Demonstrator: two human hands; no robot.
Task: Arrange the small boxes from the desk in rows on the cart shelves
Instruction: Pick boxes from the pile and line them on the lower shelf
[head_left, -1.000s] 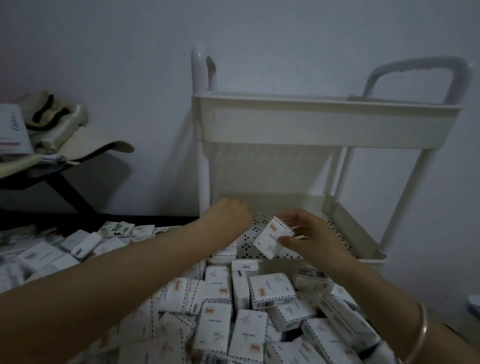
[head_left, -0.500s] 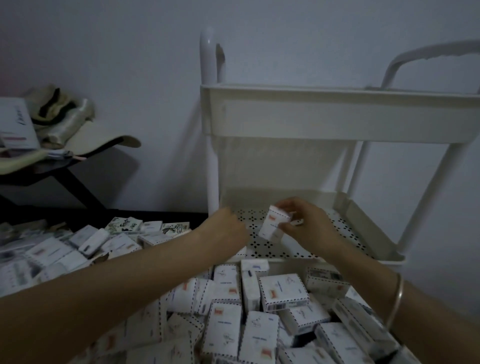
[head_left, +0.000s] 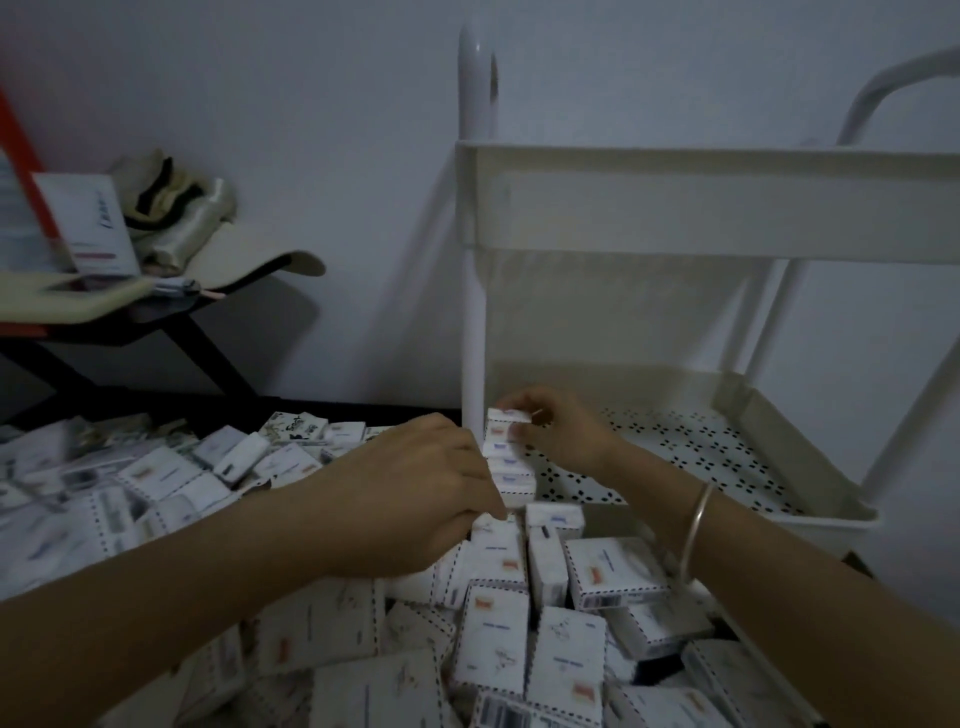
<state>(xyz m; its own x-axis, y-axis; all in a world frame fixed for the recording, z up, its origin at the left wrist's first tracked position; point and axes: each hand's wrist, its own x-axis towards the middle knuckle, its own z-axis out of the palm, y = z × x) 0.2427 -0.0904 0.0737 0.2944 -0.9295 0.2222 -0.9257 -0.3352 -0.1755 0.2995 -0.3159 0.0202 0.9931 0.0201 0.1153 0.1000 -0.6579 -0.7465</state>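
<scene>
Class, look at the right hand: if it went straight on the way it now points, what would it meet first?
Probably the cart's white corner post, just beyond the small box that the right hand pinches; depth is unclear.

A pale wall (head_left: 311, 104) fills the background; at the left a black stand (head_left: 208, 348) carries a cream pad (head_left: 270, 265) that curls past its edge; a crumpled cream bag (head_left: 176, 228) with dark trim sits on the pad; beside it leans a white carton (head_left: 83, 218) with script lettering; an orange strip (head_left: 26, 156) slants across the far left.
</scene>
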